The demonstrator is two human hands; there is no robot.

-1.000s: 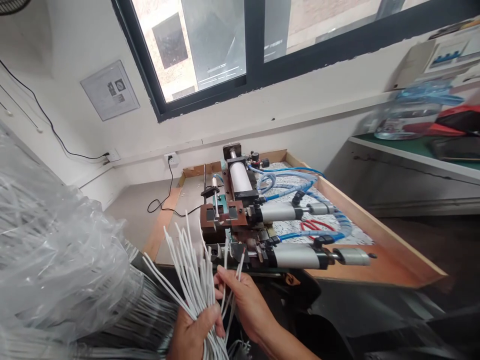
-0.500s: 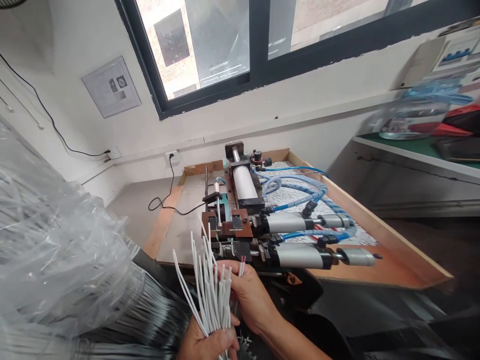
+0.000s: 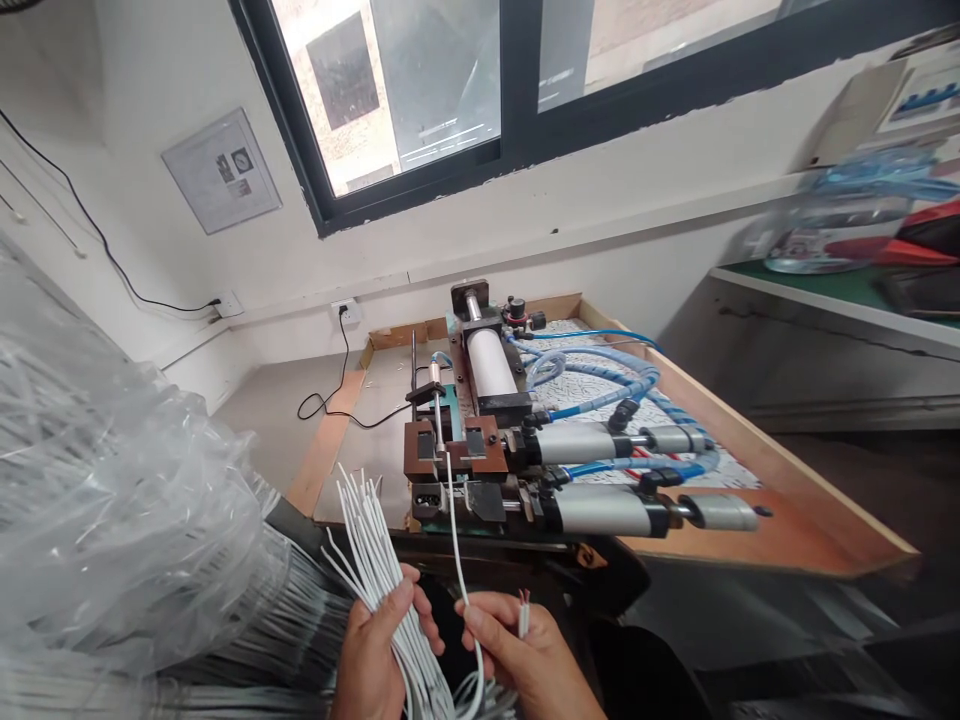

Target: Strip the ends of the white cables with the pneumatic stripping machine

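Left hand [image 3: 382, 640] closed round a bundle of white cables [image 3: 373, 535], free ends fanned upward. Right hand [image 3: 517, 640] pinches a single white cable [image 3: 455, 535]; red-tipped cables [image 3: 523, 620] stand between its other fingers. Single cable rises to the pneumatic machine [image 3: 493, 362], tip at the gap between two brown blocks [image 3: 484, 467]; contact unclear. Blue hoses [image 3: 604, 402] loop over the wood-rimmed surface [image 3: 780, 462]. Dark-framed window [image 3: 450, 100] above, in the wall.

Before the machine [image 3: 577, 445], a bundle [image 3: 382, 565]; left, bagged wires [image 3: 142, 500]; behind, a window [image 3: 442, 80]; right, a worktop [image 3: 844, 285] with perhaps a bottle [image 3: 832, 235].
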